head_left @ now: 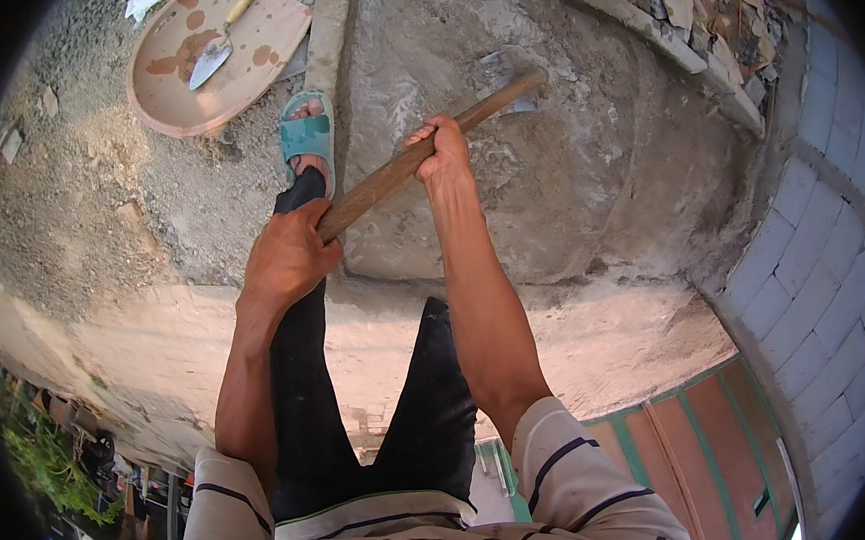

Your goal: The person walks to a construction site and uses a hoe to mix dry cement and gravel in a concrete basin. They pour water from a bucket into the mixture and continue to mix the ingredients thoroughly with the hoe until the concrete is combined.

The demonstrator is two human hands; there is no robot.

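A long wooden handle (pixel 381 178) slants across the view, with a partly hidden, mortar-coloured metal head (pixel 493 63) at its upper right end on the grey mortar bed (pixel 587 179). My left hand (pixel 293 248) is closed round the handle's lower end. My right hand (pixel 439 152) grips it farther up. Beside my left hand, my foot in a teal slide sandal (pixel 304 130) rests by a narrow concrete edging (pixel 330 26) on the bed's left side.
A shallow clay-coloured pan (pixel 155 94) holds a trowel (pixel 212 57) on gravel at the upper left. Rubble (pixel 722 29) lies beyond the upper right edging. A grey block wall (pixel 820 283) runs down the right. Plants (pixel 39 448) show at the lower left, a pink, green-striped structure (pixel 710 441) at the lower right.
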